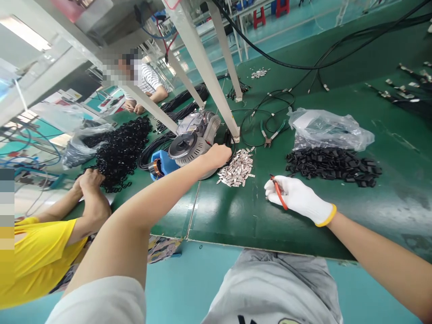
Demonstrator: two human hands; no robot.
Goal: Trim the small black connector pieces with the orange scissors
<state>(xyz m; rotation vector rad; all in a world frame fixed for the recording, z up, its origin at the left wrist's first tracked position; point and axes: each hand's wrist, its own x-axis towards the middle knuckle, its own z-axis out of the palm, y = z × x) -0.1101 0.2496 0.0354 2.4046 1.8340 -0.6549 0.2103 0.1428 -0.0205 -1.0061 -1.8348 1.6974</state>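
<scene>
My left hand (221, 155), bare, reaches over beside a grey round-bodied machine (185, 146), close to black cable behind it. Its fingers look curled, and what they hold, if anything, is hidden. Just below that hand lies a pile of small silver metal connectors (239, 168). My right hand (297, 195), in a white glove with a yellow cuff, is closed around small red-handled pliers (279, 193) above the green table.
Green-handled cutters (268, 140) lie by loose cables. Right of them are a clear plastic bag (330, 128) and heaped black pieces (332, 164). White posts (205, 67) rise from the table (229, 220). At left, a yellow-shirted person's hands (89, 180) touch a black ring pile (123, 148); another person sits beyond.
</scene>
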